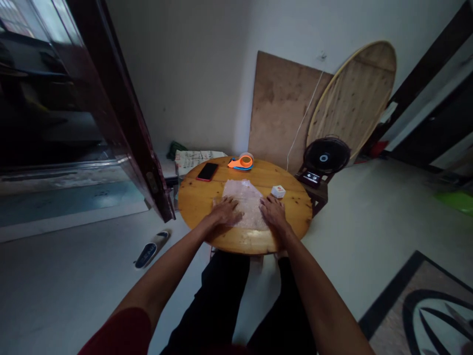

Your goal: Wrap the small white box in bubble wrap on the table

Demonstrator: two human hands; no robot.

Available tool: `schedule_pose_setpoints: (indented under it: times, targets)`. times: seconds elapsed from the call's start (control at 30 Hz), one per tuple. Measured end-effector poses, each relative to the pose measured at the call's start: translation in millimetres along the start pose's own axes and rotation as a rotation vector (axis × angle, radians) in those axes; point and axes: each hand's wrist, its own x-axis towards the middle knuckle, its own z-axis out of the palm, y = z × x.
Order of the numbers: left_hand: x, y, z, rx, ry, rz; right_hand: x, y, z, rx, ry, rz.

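A sheet of translucent bubble wrap (247,203) lies spread on the round wooden table (244,240). My left hand (226,211) rests on its left side, fingers stretched out and palm down. On the right side of the sheet lies my right hand (273,211), also flat with fingers apart. Just beyond the right fingertips sits a small white box (278,191) with reddish print on top. An orange tape dispenser (241,162) with a blue part stands at the table's far edge. To its left is a black phone (207,171) with a red edge.
A black fan (327,157) stands on a dark wooden stool right of the table. Against the wall lean a brown board (284,103) and a round wooden tabletop (354,93). The dark door (125,108) is at left, with a shoe (151,250) on the floor.
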Motion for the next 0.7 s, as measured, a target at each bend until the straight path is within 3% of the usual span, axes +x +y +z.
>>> schedule_pose_setpoints:
  times: [0.1,0.2,0.33,0.5,0.6,0.7]
  targets:
    - [10.5,7.9,-10.9,0.04,0.067,-0.037,0.7,2.2,2.4,0.021,0.001,0.005]
    - [23.4,17.7,-8.1,0.063,0.17,0.047,1.9,4.7,4.5,0.032,0.0,0.008]
    - [34.4,21.2,11.9,0.02,0.071,0.18,1.8,5.9,4.6,0.041,0.007,-0.003]
    - [36.4,15.0,28.0,-0.006,0.043,0.182,-1.4,5.5,6.9,0.095,0.045,-0.021]
    - [36.1,13.1,27.9,-0.032,0.059,0.187,1.4,11.0,8.6,0.176,0.161,0.048]
    - [35.9,13.1,26.7,-0.052,0.066,0.187,14.3,22.5,5.9,0.218,0.347,0.241]
